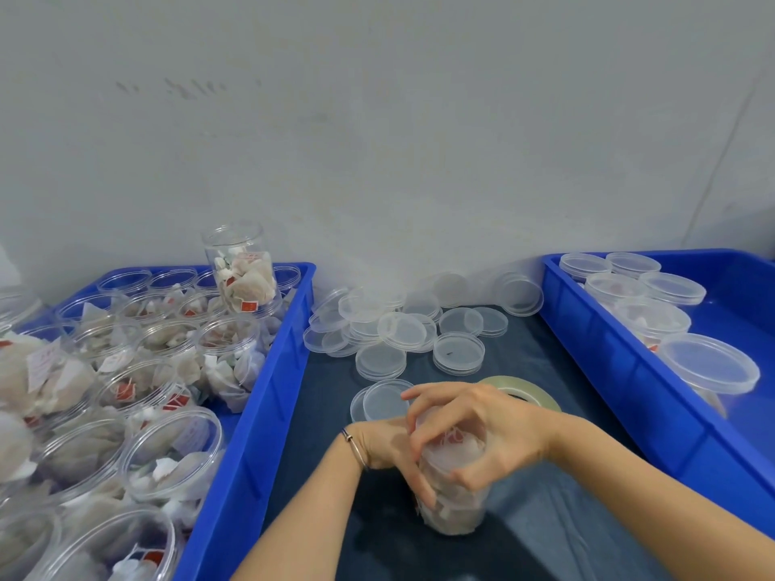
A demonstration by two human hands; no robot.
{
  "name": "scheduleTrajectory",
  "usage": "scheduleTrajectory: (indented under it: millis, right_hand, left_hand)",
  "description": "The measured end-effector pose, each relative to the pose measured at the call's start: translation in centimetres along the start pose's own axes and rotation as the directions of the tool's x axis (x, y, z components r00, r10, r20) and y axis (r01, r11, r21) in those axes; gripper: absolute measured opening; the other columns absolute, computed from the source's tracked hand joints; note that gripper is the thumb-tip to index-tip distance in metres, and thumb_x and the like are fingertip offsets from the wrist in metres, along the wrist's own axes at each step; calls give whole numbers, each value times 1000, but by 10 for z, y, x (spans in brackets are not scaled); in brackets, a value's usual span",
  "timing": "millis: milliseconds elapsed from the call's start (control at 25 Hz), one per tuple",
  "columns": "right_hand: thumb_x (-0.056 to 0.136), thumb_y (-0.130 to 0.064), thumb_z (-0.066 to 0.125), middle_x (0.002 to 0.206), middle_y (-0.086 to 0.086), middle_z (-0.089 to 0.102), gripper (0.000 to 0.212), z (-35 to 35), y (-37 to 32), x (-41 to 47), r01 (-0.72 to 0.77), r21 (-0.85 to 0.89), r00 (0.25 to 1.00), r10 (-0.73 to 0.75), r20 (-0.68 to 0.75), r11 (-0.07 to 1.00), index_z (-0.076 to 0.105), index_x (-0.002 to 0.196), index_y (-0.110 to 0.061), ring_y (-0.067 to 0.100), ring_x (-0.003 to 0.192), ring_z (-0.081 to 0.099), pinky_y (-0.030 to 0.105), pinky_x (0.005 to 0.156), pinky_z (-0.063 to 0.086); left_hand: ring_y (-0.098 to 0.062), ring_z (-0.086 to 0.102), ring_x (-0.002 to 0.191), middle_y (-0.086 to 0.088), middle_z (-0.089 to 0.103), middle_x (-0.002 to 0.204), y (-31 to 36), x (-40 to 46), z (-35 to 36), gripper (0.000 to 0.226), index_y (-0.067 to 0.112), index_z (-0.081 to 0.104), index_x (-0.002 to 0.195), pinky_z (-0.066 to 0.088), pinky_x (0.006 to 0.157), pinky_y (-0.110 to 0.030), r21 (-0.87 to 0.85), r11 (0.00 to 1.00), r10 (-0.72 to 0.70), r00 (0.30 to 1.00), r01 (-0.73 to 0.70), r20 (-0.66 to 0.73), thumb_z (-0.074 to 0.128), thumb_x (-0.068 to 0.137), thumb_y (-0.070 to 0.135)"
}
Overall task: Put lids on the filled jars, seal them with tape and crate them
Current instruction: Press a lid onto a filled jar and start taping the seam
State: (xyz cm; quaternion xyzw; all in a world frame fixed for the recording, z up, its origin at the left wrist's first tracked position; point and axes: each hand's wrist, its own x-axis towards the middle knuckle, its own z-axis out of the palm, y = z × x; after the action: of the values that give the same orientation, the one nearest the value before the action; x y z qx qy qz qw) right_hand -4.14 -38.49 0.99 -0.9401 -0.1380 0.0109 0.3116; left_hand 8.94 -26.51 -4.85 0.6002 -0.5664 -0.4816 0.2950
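Here, hands [474, 429] gripping clear round jar [455, 501]

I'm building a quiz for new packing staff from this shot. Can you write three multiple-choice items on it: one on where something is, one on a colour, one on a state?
1. Where does the tape roll lie?
A. In the left crate
B. On the dark mat just beyond the hands
C. On top of the loose lids

2. What colour are the two crates?
A. Blue
B. Green
C. Grey

3. What state are the jars in the left crate in?
A. Lidded and taped
B. Empty
C. Filled and mostly without lids

Answers:
1 B: the tape roll sits on the mat behind the right hand, which with the left hand grips the jar.
2 A: the left crate and the right crate are both blue.
3 C: the open jars show packets and bare rims, while the loose lids lie on the mat.
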Motion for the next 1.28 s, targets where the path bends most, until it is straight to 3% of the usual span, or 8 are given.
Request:
scheduleTrajectory:
  millis: [240, 520, 680, 800, 960, 1120, 1200, 1280]
  right_hand:
    - [70, -45, 57, 118, -15, 56, 43, 22, -7, -15, -123, -184, 954, 65, -293, 975, 68, 111, -38, 2, 112, 51, 29, 90, 46]
    - [68, -47, 60, 93, 1, 71, 34, 61, -33, -7, -564, -373, 682, 161, -714, 737, 76, 90, -26, 28, 76, 66, 35, 43, 51]
    - [79, -63, 44, 122, -17, 57, 49, 44, -25, -10, -460, -119, 677, 261, -688, 880, 63, 118, -40, 10, 110, 54, 29, 84, 49]
    - [99, -40, 43, 138, -17, 47, 33, 16, 1, -32, -199, 414, 570, 449, -689, 888, 51, 132, -35, -1, 126, 41, 18, 100, 33]
    - [98, -48, 38, 156, -16, 16, 53, 36, 58, -79, -808, -82, 568, 736, -369, 583, 27, 147, -32, 10, 147, -2, 54, 115, 15]
    - [93, -66, 21, 137, -19, 37, 47, 58, 61, -92, -788, -488, 575, 730, -369, 375, 41, 122, -36, 3, 141, 18, 61, 114, 3]
    - [86, -72, 17, 105, -15, 56, 50, 57, 48, -89, -830, -314, 558, 662, -500, 462, 46, 95, -33, 4, 111, 51, 47, 111, 28]
    - [85, -70, 31, 71, -5, 61, 52, 45, 29, -85, -764, 191, 399, 684, -610, 616, 47, 75, -21, 15, 70, 59, 38, 76, 49]
  left_hand:
    - [11, 47, 111, 18, 47, 117, -6, 6, 15, 77, 30, 44, 121, 35, 97, -7, 201, 979, 85, 971, -39, -225, 84, 56, 26]
    - [-9, 48, 117, 2, 51, 126, 14, 19, 65, 57, 16, 43, 128, 39, 100, -24, 488, 872, 366, 723, -46, -586, 67, 78, 30]
    - [28, 37, 109, 26, 46, 118, 3, 19, 72, 54, 35, 42, 116, 33, 101, -8, 254, 961, 253, 712, -109, -654, 75, 78, 16]
    - [-7, 55, 116, 13, 59, 122, -10, 21, 75, 79, 18, 50, 123, 44, 96, -20, 19, 958, 198, 609, -287, -768, 91, 55, 13]
    - [-7, 52, 116, 14, 55, 123, -8, 21, 80, 95, 27, 45, 125, 44, 102, -31, -4, 952, 162, 516, -306, -841, 92, 43, 38]
    - [-2, 29, 138, 8, 27, 150, 2, 11, 78, 130, 36, 13, 143, 27, 116, -30, -87, 945, 85, 494, -314, -866, 89, 39, 56]
    - [-4, 25, 141, 16, 21, 151, 14, 4, 78, 117, 36, 11, 144, 28, 115, -29, -104, 911, 93, 443, -400, -892, 80, 54, 63]
    - [-4, 35, 136, 26, 36, 142, 29, -4, 75, 75, 37, 29, 139, 31, 112, -29, 10, 903, 130, 250, -430, -959, 62, 74, 55]
